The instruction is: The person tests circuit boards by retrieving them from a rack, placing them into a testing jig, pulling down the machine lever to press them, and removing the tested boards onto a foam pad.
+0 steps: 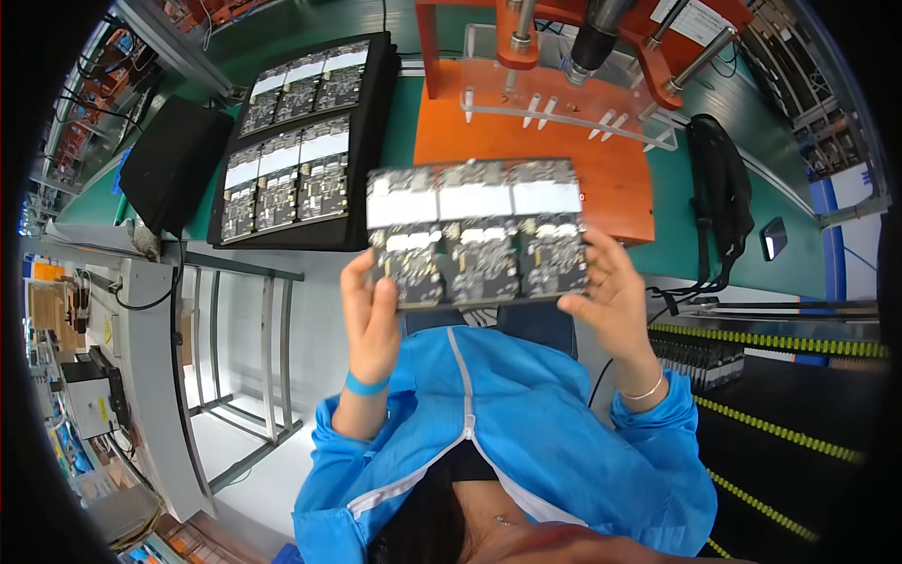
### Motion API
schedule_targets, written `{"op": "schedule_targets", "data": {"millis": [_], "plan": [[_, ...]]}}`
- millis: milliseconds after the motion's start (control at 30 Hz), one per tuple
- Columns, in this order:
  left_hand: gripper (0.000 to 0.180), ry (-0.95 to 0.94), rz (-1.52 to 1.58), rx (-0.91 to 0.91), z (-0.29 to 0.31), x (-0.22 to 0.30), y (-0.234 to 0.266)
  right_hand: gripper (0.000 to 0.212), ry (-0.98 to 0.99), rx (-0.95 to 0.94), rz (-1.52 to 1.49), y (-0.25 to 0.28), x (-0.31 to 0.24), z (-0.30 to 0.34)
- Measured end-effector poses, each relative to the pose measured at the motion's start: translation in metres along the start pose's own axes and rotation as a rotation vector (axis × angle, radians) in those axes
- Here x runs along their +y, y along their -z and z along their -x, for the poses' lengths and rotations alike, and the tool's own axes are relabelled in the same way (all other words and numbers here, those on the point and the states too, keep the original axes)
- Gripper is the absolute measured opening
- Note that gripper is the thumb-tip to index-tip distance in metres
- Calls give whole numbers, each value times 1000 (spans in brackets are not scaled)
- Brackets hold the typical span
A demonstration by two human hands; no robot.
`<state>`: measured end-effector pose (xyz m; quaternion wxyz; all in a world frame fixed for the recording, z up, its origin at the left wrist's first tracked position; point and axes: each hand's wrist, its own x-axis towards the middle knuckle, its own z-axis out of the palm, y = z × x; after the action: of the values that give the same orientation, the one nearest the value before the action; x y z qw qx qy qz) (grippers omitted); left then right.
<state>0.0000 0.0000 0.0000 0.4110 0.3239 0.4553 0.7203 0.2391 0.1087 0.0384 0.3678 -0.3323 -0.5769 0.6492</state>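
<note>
A black circuit board panel (479, 258) of three joined boards, each with a white block across its upper part, is held up in front of my chest. My left hand (369, 310) grips its left edge, thumb on the face. At the right edge, my right hand (611, 287) has its fingers against the side and its thumb near the lower corner. Behind the panel stands an orange press fixture (442, 132) with a clear plastic plate (564, 103) and white pins. The panel covers part of the fixture's orange base.
Two similar panels (287, 179) lie on black foam (376, 122) at the left of the green bench. Beside them is a black cloth-like piece (174, 160). A black strap bundle (719, 197) and a small dark device (773, 239) lie right. A conveyor (780, 432) with yellow-green chains runs lower right.
</note>
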Motion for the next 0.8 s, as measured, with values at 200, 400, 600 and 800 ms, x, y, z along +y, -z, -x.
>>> {"op": "schedule_targets", "data": {"millis": [200, 400, 600, 800], "plan": [[59, -147, -676, -210, -78, -8, -31, 65, 215, 161, 247, 63, 5, -54], [60, -262, -1035, -259, -131, -17, -52, 54, 181, 243, 241, 95, 14, -98], [55, -190, -1073, -220, -140, -21, -54, 47, 111, 278, 366, 98, 21, -105], [57, -211, -1102, -216, -141, -24, -52, 42, 73, 257, 446, 100, 20, -106]]}}
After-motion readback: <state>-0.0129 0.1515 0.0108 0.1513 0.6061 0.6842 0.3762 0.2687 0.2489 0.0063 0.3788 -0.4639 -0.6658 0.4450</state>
